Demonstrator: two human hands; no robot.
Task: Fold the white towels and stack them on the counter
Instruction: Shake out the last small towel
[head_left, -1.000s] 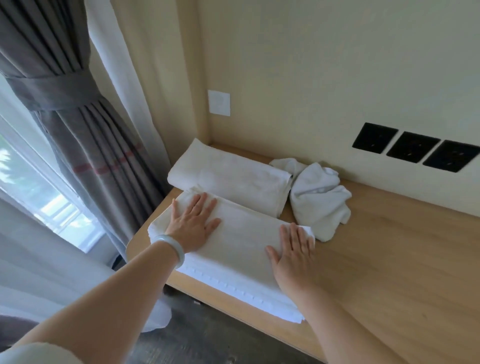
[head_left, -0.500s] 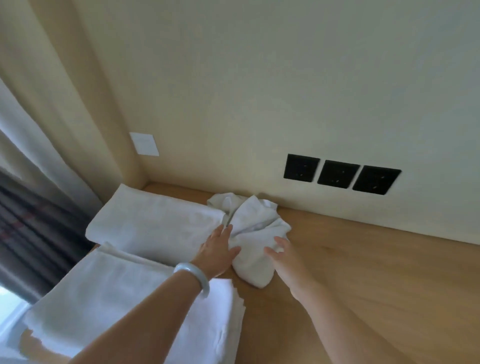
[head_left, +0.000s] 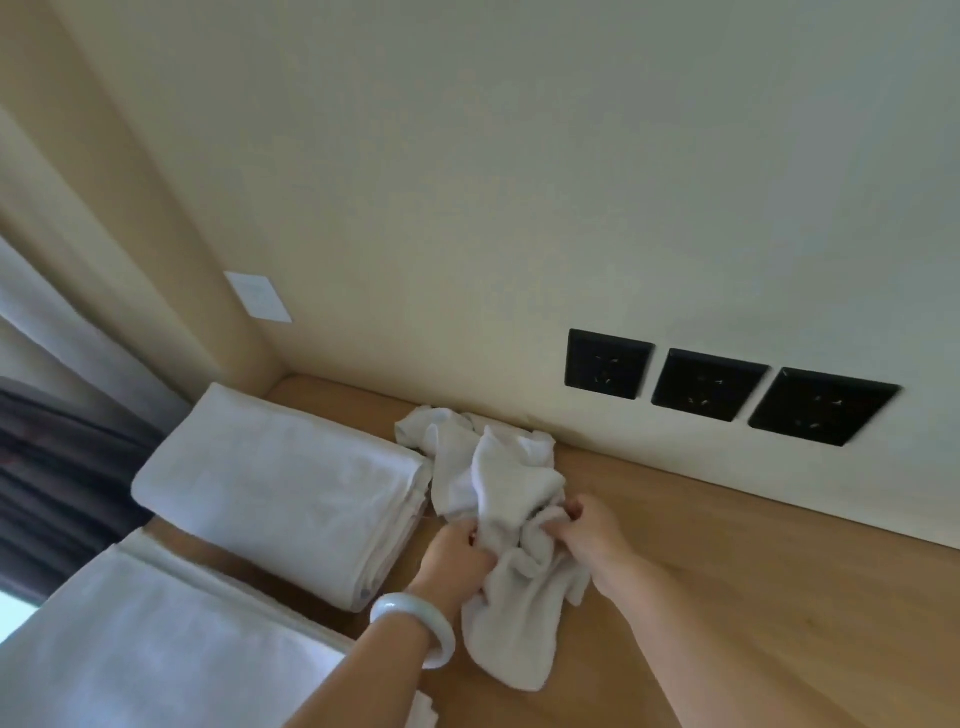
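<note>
A crumpled white towel (head_left: 496, 478) lies on the wooden counter (head_left: 753, 571) near the wall. My left hand (head_left: 457, 558) grips its near left part, and my right hand (head_left: 587, 535) pinches a bunch of it on the right. Part of the towel hangs down between my wrists. A folded white towel (head_left: 275, 488) lies to the left in the corner. Another folded white towel (head_left: 156, 649) sits nearer me at the counter's front left.
Three black wall sockets (head_left: 711, 384) sit in the wall above the counter at right. A white switch plate (head_left: 258, 296) is on the side wall. Grey and sheer curtains (head_left: 57, 457) hang at far left. A pale bangle (head_left: 415, 626) rings my left wrist.
Both hands left the near folded towel, reached the crumpled towel and now grip it, pulling part of it toward me. The view has swung up and right.
</note>
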